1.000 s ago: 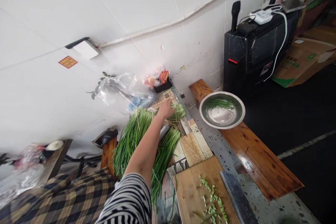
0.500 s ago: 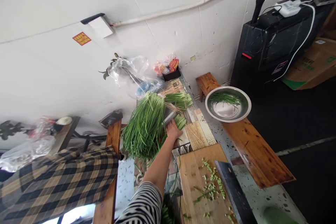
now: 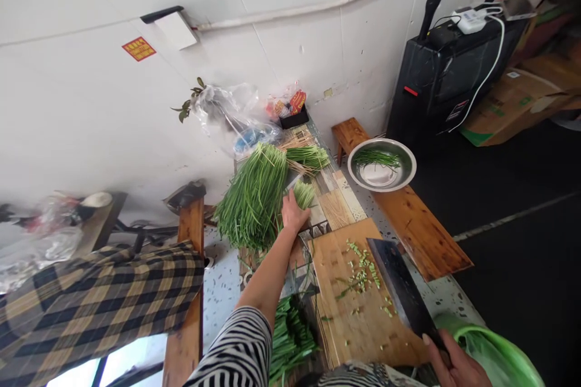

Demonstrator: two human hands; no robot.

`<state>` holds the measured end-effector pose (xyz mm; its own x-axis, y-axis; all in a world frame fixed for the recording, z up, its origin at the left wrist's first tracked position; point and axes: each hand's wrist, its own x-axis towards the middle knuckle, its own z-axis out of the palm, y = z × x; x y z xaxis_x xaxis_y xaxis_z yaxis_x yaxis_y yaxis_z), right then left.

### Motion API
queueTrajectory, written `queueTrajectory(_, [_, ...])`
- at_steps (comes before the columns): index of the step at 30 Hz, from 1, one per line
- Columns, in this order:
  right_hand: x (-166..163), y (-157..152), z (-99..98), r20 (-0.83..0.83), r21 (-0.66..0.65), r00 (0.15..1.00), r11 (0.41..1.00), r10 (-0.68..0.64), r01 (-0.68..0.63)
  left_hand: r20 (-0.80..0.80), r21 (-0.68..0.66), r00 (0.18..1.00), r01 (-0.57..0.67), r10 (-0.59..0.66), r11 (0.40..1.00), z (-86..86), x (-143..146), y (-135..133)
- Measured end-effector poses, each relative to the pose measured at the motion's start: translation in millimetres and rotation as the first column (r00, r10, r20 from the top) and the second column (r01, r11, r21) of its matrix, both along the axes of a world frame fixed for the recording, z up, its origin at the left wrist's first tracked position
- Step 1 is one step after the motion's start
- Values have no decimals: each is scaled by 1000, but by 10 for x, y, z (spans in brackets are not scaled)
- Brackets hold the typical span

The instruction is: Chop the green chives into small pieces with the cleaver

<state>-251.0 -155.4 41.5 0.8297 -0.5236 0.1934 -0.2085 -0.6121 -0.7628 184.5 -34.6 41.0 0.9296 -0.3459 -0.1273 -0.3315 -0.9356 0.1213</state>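
Large fanned pile of long green chive stalks [image 3: 252, 196] lies on the patterned tabletop [image 3: 338, 208], against the white wall [image 3: 91, 121]. Left hand [image 3: 293, 214] sits just right of the pile, closed round a small bundle of green stalks [image 3: 304, 193]. Rectangular wooden cutting board [image 3: 351, 299] lies nearer the person, with chopped green bits [image 3: 361, 269] on it. Broad dark steel cleaver [image 3: 402, 290] lies over the board's right edge, handle in the right hand [image 3: 454, 363]. Round steel bowl [image 3: 381, 164] sits on the long wooden bench [image 3: 420, 236], right of the table. Clear plastic bag [image 3: 227, 112] lies behind the pile.
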Motion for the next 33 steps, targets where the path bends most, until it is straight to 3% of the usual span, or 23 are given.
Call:
queueTrajectory(2, [-37, 96, 86, -80, 29, 996, 999, -32, 35, 13, -32, 1000, 19, -19, 999, 48, -41, 78])
queueTrajectory(5, [-78, 274, 204, -209, 85, 970, 985, -126, 147, -38, -22, 987, 157, -157, 987, 49, -237, 217])
queueTrajectory(11, [-39, 440, 453, -368, 79, 911, 970, -185, 229, -211, 19, 860, 479, -465, 878, -156, -1204, 343])
queueTrajectory(15, [95, 451, 613, -531, 20, 831, 978, -166, 207, -280, 65, 830, 518, -483, 853, -214, -1875, 232])
queueTrajectory(18, [210, 465, 588, -656, -14, 745, 989, -120, 148, -322, 148, 828, 523, -460, 839, -195, -2159, 176])
queueTrajectory(22, [291, 517, 394, -760, -4, 647, 995, -65, 96, -358, 210, 823, 532, -441, 820, -228, -2287, 197])
queueTrajectory(25, [301, 579, 271, -777, 23, 629, 997, -28, 72, -378, 211, 820, 528, -430, 822, -290, -2306, 228])
queueTrajectory(33, [350, 681, 243, -813, 30, 582, 999, 4, 35, -359, 181, 819, 532, -448, 827, -365, -2328, 281])
